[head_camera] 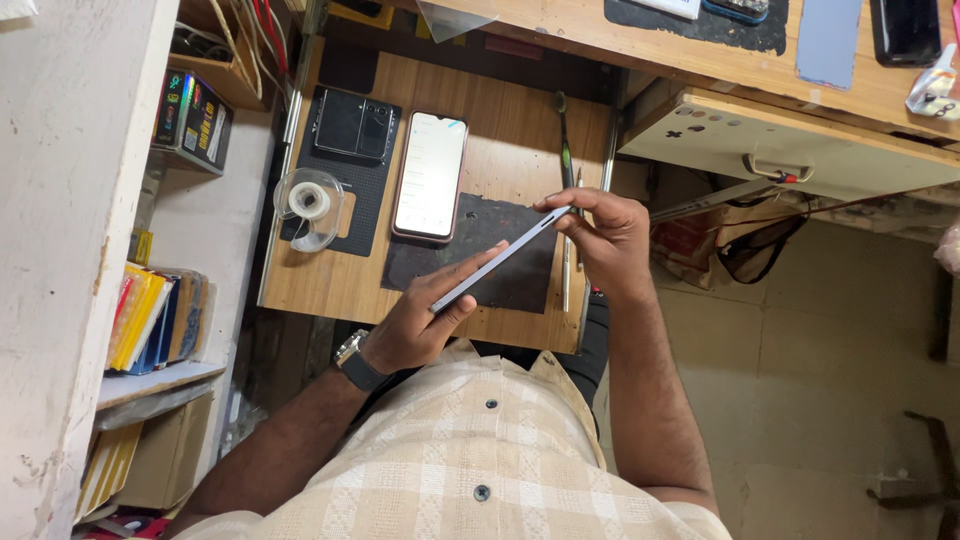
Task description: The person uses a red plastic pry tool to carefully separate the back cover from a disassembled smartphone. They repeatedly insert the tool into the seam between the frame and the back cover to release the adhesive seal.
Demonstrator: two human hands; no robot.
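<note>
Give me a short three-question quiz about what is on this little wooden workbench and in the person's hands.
1. True or false: both hands hold the thin grey phone edge-on above the dark mat.
2. What lies lit, face up, on the table?
3. Which wrist wears the watch: A left, B right?

Key: 1 true, left hand and right hand; 2 a phone with a lit screen; 3 A.

Thin slab phone (503,258), silver-grey edge toward camera, seen edge-on so neither face shows. Held in the air over the small wooden table (505,120), above the dark work mat (500,285), tilted: lower end near-left, upper end far-right. Left hand (415,325) grips the lower end, right hand (600,230) pinches the upper end with its fingertips.
</note>
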